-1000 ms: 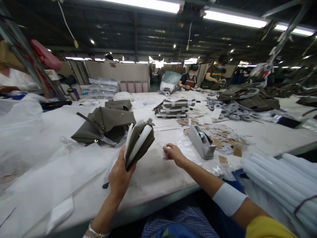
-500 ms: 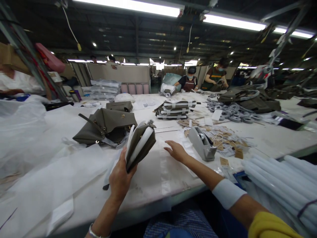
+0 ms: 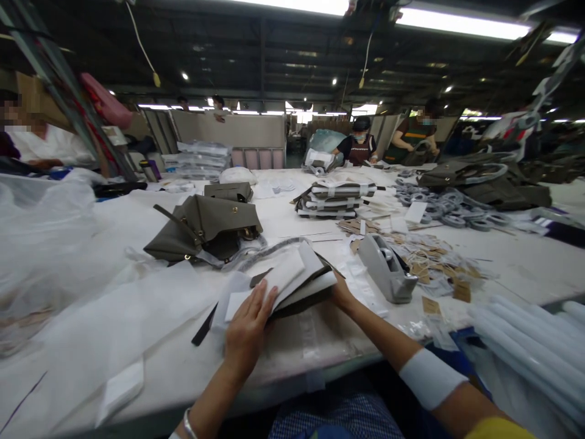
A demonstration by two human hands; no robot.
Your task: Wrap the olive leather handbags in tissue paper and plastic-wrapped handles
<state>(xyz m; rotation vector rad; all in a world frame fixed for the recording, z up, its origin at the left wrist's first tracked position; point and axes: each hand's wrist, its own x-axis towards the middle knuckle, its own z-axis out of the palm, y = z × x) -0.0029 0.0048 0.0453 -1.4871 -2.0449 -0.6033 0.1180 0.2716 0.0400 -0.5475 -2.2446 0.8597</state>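
A folded olive-grey handbag [image 3: 301, 300] is tilted just above or on the table in front of me, with white sheets [image 3: 286, 274] wrapped over and tucked into it. My left hand [image 3: 249, 326] grips its left side, the fingers stretched together over the white sheet and the thumb out of sight. At the bag's right end is my right hand [image 3: 342, 294], closed about the edge, its fingertips hidden behind the bag. A wrapped handle [image 3: 269, 249] arches out behind it. A dark strap [image 3: 204, 326] sticks out at the lower left.
Another olive-grey handbag [image 3: 214, 222] lies open behind on the table [image 3: 178, 353]. A grey tape dispenser [image 3: 386, 271] stands close to my right forearm. Beyond are stacked folded bags [image 3: 336, 200], scattered tags [image 3: 425, 256] and grey rings [image 3: 457, 213]. White rolls [image 3: 525, 341] lie at right. Co-workers stand across the table.
The handbag has turned from upright to lying over, its white-sheeted side now facing up. My left hand has moved onto that side. My right hand, free before, has taken its right end.
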